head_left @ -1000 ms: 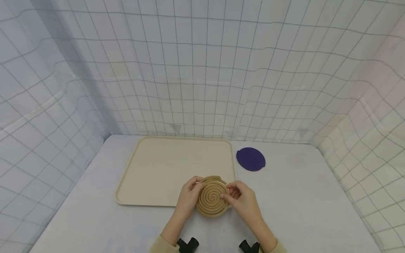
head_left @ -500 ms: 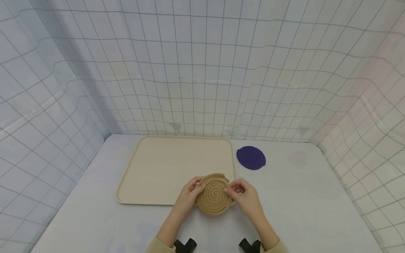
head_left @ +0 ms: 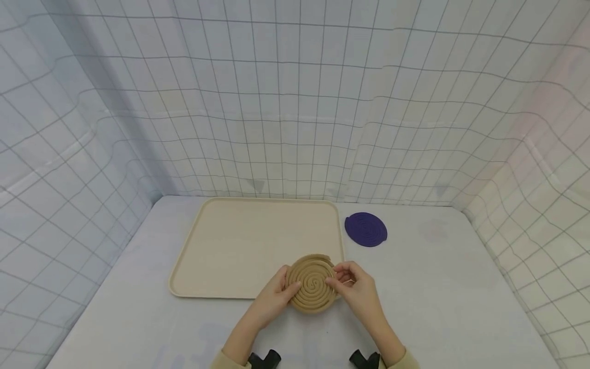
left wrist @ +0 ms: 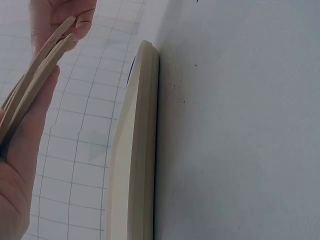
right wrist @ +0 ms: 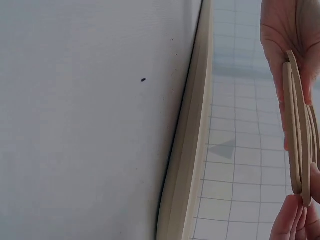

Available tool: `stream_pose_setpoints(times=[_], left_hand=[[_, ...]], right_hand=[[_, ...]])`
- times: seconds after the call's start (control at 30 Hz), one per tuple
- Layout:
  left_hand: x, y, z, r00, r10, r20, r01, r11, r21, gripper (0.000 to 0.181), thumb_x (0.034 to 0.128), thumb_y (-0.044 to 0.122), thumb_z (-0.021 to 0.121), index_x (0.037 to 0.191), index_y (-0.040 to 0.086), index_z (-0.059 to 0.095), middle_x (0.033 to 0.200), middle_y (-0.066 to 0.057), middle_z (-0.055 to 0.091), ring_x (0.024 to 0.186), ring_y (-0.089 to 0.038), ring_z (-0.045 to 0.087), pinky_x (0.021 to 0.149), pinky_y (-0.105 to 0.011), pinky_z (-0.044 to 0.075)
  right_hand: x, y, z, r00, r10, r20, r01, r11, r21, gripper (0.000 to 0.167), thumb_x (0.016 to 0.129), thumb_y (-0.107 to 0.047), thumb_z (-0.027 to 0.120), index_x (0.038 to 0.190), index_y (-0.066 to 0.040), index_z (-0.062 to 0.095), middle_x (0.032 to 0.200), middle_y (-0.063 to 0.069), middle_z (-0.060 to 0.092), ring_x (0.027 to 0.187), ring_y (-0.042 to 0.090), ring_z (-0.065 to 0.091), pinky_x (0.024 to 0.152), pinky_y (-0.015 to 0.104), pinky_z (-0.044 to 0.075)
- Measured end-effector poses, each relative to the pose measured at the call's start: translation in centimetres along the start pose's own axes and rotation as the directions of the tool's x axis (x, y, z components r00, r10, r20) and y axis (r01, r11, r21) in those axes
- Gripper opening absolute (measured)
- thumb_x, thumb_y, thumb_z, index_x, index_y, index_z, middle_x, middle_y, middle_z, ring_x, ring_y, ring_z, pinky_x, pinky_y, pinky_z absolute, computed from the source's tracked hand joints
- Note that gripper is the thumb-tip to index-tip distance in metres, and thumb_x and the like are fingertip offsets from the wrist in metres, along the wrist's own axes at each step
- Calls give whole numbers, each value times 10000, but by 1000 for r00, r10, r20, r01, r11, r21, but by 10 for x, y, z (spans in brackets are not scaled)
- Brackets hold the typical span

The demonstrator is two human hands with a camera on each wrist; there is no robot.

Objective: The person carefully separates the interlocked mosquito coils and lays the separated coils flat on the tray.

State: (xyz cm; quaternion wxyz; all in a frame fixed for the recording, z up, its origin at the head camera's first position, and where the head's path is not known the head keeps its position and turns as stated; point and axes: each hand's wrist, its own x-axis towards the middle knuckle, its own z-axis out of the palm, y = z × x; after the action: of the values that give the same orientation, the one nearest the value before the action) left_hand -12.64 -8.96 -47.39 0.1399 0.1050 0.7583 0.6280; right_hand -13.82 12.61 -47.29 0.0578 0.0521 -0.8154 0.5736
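Observation:
A tan mosquito coil (head_left: pixel 313 284), wound in a flat spiral, is held up in front of the tray's near right corner. Its layers look stacked and slightly apart at the rim in the left wrist view, where the coil (left wrist: pixel 37 77) is edge-on. My left hand (head_left: pixel 272 297) grips the left side, thumb on the near face and fingers behind. At the right rim my right hand (head_left: pixel 357 287) pinches it between thumb and fingers. A purple spiral coil (head_left: pixel 366 229) lies flat on the table beyond my right hand.
A cream tray (head_left: pixel 258 246) with a low raised rim lies behind the hands, left of the purple coil. White gridded cloth (head_left: pixel 299 102) hangs around the back and sides of the white table (head_left: pixel 438 297).
My left hand has shifted lower, its thumb sliding from the upper left rim onto the coil's left face. The tan coil has risen slightly, while my right hand keeps its pinch.

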Motion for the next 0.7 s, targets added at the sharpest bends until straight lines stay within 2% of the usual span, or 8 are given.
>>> stream_pose_setpoints(times=[0.07, 0.17, 0.27, 0.4, 0.47, 0.53, 0.6, 0.7], left_hand=[[1, 0, -2, 1000, 15, -1, -15, 998, 62, 253, 1016, 179, 529, 1196, 10, 478, 1070, -101, 627, 939, -139, 558, 835, -212, 469], [2, -1, -4, 999, 29, -15, -27, 994, 104, 216, 996, 191, 570, 1136, 31, 531, 1002, -70, 636, 879, -120, 561, 790, -213, 471], [3, -1, -7, 999, 24, -30, -22, 996, 81, 186, 974, 172, 606, 1082, 24, 572, 921, -51, 648, 790, -94, 559, 700, -205, 470], [5, 0, -11, 1000, 25, -4, -25, 998, 63, 167, 954, 158, 636, 1018, 8, 604, 780, -16, 607, 659, -53, 511, 584, -188, 425], [6, 1, -12, 999, 34, 22, -36, 995, 93, 162, 947, 172, 649, 978, 16, 614, 727, 3, 573, 616, -37, 484, 552, -181, 403], [6, 2, -13, 998, 47, 49, -54, 989, 141, 171, 947, 197, 654, 952, 29, 621, 702, 17, 537, 590, -25, 459, 536, -176, 387], [7, 2, -13, 996, 57, 71, -67, 984, 163, 178, 953, 210, 649, 992, 36, 636, 708, 13, 545, 585, -25, 473, 534, -175, 402], [8, 3, -12, 996, 63, 63, -72, 986, 148, 247, 966, 224, 632, 1116, 28, 629, 772, -24, 614, 630, -37, 545, 580, -184, 461]], right_hand=[[-1, -1, 0, 999, -52, -1, 52, 999, -14, 262, 728, -56, 847, 928, -77, 678, 799, 16, 634, 705, 35, 562, 633, 167, 505], [0, -4, -1, 996, -89, 1, 89, 995, -45, 250, 718, -47, 851, 908, -77, 691, 789, 13, 641, 695, 37, 560, 628, 175, 507], [2, -8, -3, 999, -42, 30, 44, 997, -58, 224, 734, -70, 846, 902, -70, 698, 797, 16, 651, 704, 38, 563, 642, 174, 507], [6, -12, -7, 993, 48, 104, -42, 998, -55, 208, 758, -94, 835, 915, -67, 702, 810, 21, 654, 711, 50, 575, 659, 179, 513], [6, -13, -9, 987, 53, 151, -42, 996, -74, 206, 768, -105, 828, 927, -73, 702, 813, 18, 657, 706, 53, 588, 658, 185, 524], [5, -14, -10, 982, 31, 188, -9, 993, -119, 211, 772, -120, 825, 941, -83, 703, 819, 12, 666, 706, 46, 598, 658, 189, 534], [5, -14, -10, 978, 6, 209, 29, 986, -167, 215, 775, -132, 821, 952, -96, 704, 824, 1, 672, 711, 41, 604, 660, 191, 538], [5, -14, -8, 980, -2, 197, 44, 977, -207, 210, 776, -143, 822, 950, -112, 709, 820, -17, 676, 718, 40, 599, 651, 191, 527]])
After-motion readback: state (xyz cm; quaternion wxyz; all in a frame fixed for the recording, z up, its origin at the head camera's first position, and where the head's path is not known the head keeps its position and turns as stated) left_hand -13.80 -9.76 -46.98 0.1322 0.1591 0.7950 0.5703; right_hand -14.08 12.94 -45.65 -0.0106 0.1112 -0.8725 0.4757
